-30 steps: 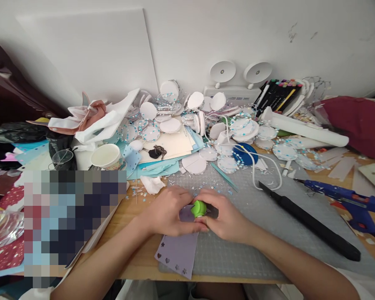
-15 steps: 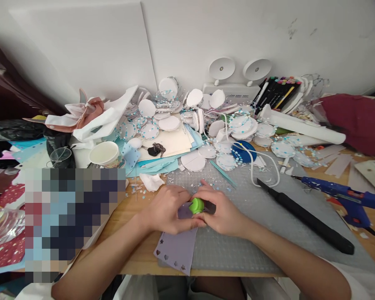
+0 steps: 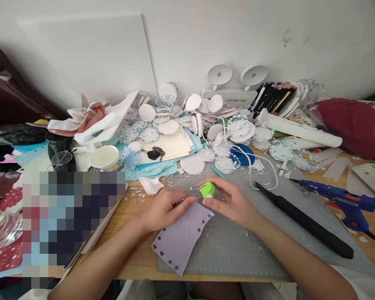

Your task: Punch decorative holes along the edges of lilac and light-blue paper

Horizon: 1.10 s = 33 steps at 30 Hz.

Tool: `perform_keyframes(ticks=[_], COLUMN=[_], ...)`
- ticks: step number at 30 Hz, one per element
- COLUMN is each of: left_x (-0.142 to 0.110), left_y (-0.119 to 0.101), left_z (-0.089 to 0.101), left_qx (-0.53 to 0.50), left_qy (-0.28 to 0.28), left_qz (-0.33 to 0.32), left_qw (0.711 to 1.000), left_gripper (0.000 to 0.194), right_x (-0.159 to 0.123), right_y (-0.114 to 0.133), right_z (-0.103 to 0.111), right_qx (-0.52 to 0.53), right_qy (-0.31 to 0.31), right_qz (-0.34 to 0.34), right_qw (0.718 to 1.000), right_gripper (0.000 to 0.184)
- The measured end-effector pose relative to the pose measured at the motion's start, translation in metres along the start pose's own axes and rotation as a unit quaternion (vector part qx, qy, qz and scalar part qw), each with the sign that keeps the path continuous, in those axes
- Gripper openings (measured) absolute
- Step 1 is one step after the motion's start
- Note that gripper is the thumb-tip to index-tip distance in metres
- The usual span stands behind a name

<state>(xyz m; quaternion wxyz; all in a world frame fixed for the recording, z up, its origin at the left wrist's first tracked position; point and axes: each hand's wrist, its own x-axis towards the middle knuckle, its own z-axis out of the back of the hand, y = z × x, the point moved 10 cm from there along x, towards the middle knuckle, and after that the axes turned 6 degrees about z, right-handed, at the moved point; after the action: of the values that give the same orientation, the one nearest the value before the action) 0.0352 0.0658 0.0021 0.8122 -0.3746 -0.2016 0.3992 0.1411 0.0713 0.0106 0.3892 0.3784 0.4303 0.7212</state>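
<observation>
A sheet of purple paper [image 3: 184, 237] with small flower and heart holes along its edges lies slanted over the grey cutting mat [image 3: 228, 250]. My left hand [image 3: 167, 210] pinches the far edge of this sheet between thumb and fingers. A small green and white craft punch [image 3: 208, 191] is gripped between the thumb and fingers of my right hand [image 3: 234, 202], just beyond the paper's far right corner and apart from it. The slot side of the punch faces left.
A black utility knife [image 3: 306, 221] and a blue glue gun [image 3: 340, 198] lie to the right. White discs with blue star garlands [image 3: 237, 127] pile up at the back. A paper cup [image 3: 104, 157], keys [image 3: 156, 153] and crumpled tissue [image 3: 150, 185] sit left of centre.
My right hand has moved the punch off the paper, up and to the right, and tilted it. The purple sheet has turned, bringing its punched right edge into view.
</observation>
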Motion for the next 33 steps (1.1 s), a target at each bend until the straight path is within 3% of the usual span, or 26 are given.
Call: perform_keyframes(ticks=[2, 5, 8, 10, 14, 20, 25, 33], left_x=[0.000, -0.001, -0.003, -0.005, -0.009, -0.013, -0.014, -0.009], left_y=[-0.001, -0.006, -0.013, -0.018, -0.021, -0.024, -0.021, -0.015], left_z=[-0.002, 0.009, 0.015, 0.014, 0.015, 0.029, 0.035, 0.025], left_qx=[-0.006, -0.011, -0.005, 0.012, 0.029, -0.054, -0.074, -0.078], left_qy=[0.013, -0.034, -0.070, -0.075, -0.099, -0.138, -0.150, -0.086], left_qz=[0.001, -0.011, -0.053, -0.086, -0.127, -0.136, -0.108, -0.083], left_qw=[1.000, 0.999, 0.996, 0.993, 0.986, 0.980, 0.980, 0.990], left_gripper=[0.041, 0.025, 0.051, 0.052, 0.041, 0.021, 0.016, 0.022], right_x=[0.000, -0.001, -0.003, -0.005, -0.006, -0.006, -0.007, -0.008], right_y=[0.000, 0.004, 0.008, 0.008, 0.000, -0.001, -0.008, -0.012], right_z=[0.010, 0.005, -0.010, -0.014, -0.023, -0.030, -0.023, -0.021], right_qx=[0.008, 0.014, 0.052, 0.066, 0.169, 0.307, 0.248, 0.189], right_qy=[-0.040, -0.043, -0.032, -0.046, -0.041, -0.009, -0.019, -0.016], right_qz=[0.002, 0.028, 0.065, 0.074, 0.033, -0.007, -0.035, -0.050], right_qw=[0.999, 0.999, 0.996, 0.994, 0.984, 0.952, 0.968, 0.980], right_gripper=[0.024, 0.030, 0.032, 0.030, 0.032, 0.029, 0.032, 0.031])
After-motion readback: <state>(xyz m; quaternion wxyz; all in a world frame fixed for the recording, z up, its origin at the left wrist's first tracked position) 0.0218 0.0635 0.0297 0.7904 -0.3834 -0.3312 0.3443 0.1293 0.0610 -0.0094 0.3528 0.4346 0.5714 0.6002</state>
